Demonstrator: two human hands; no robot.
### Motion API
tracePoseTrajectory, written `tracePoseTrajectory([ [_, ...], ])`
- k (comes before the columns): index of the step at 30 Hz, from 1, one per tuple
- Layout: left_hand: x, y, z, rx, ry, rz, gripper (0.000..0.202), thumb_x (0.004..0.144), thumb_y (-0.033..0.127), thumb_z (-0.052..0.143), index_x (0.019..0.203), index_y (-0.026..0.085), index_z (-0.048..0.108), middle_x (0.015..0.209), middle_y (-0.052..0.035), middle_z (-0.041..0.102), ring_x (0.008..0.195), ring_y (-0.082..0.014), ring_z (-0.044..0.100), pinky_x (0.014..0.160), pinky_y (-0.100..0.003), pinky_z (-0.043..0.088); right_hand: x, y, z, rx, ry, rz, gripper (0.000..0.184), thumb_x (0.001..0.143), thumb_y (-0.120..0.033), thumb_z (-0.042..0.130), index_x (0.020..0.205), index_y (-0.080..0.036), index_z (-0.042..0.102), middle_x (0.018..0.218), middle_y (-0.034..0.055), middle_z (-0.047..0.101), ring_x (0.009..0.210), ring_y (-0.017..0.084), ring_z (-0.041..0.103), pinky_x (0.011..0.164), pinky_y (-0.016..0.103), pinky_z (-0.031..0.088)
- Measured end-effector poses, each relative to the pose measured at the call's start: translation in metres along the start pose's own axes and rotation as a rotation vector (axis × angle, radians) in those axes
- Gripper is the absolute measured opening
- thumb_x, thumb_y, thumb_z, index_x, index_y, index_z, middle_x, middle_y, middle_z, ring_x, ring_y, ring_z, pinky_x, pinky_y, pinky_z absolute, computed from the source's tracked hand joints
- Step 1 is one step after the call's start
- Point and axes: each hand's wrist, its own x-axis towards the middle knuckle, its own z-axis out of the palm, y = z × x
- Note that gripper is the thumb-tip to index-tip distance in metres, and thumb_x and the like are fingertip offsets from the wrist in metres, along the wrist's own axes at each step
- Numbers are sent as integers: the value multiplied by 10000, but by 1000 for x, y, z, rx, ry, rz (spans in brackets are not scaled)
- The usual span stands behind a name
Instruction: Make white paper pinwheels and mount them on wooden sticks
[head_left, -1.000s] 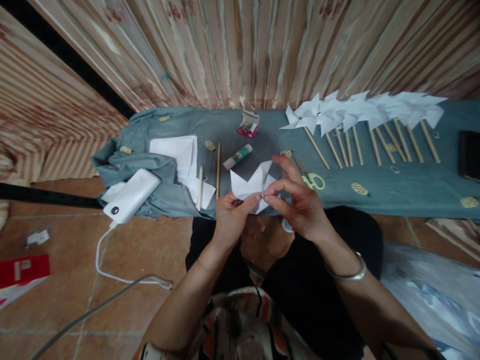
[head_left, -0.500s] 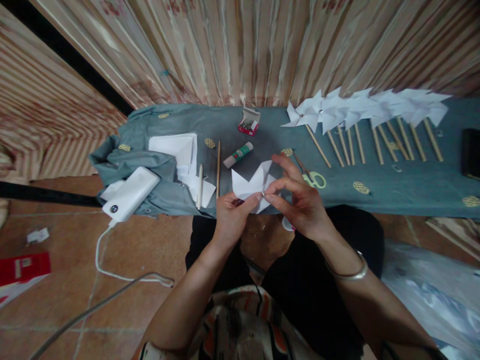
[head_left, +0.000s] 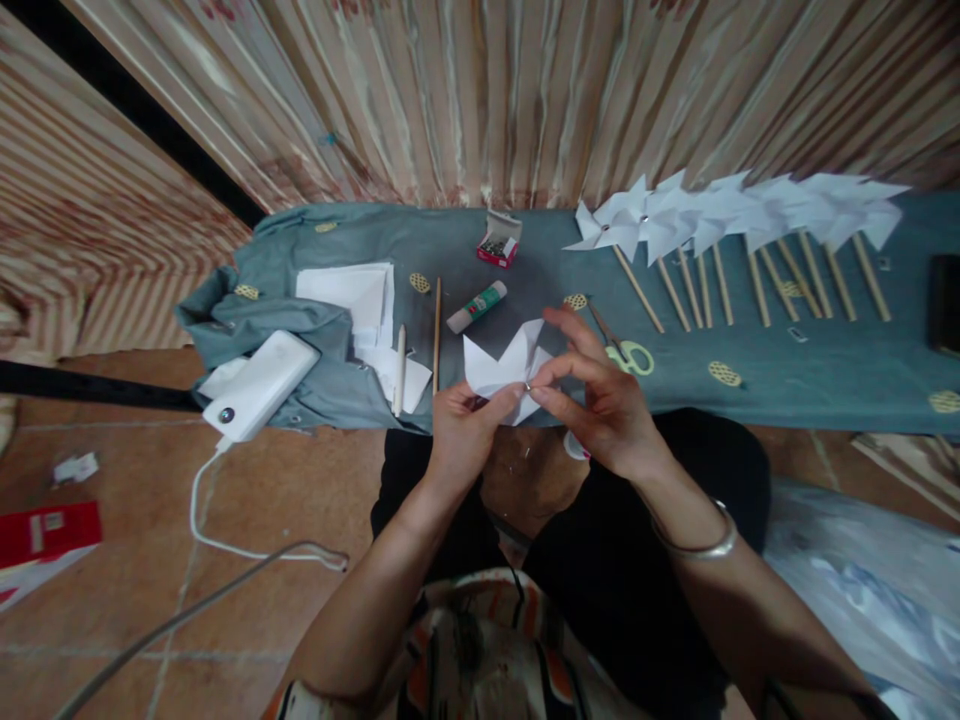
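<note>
A white paper pinwheel [head_left: 495,372] is held over the near edge of the cloth. My left hand [head_left: 463,432] grips its lower side, thumb in front. Thumb and forefinger of my right hand [head_left: 606,415] pinch a small shiny thumbtack [head_left: 528,388] at the pinwheel's middle, while the other right fingers are raised. Just beyond the paper lies a glue stick [head_left: 477,307]. A wooden stick [head_left: 437,335] rests left of it, and farther back stands an opened red box of tacks [head_left: 499,240]. Scissors with pale green handles [head_left: 630,357] lie right of my right hand.
Finished pinwheels on sticks [head_left: 739,215] lie in an overlapping row at the back right. To the left are paper sheets [head_left: 345,295], a white pen [head_left: 400,370] and a white power bank [head_left: 262,388] with a cable. A pleated curtain [head_left: 480,100] hangs behind the cloth-covered surface [head_left: 847,385].
The view has shifted very slightly. Both hands keep almost the same hold on the pinwheel and the tack; nothing else has visibly moved.
</note>
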Motion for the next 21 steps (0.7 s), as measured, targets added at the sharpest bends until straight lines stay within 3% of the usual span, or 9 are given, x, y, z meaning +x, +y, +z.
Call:
tracePoseTrajectory([
  [21, 1, -1, -1, 0, -19, -12, 171, 575, 254, 831, 722, 193, 767, 753, -10, 752, 693, -166, 673, 719, -301, 527, 0, 1, -1, 5, -35, 27, 137, 846, -379, 625, 789, -256, 648, 1499, -8, 412, 1459, 253, 216, 1164, 488, 227],
])
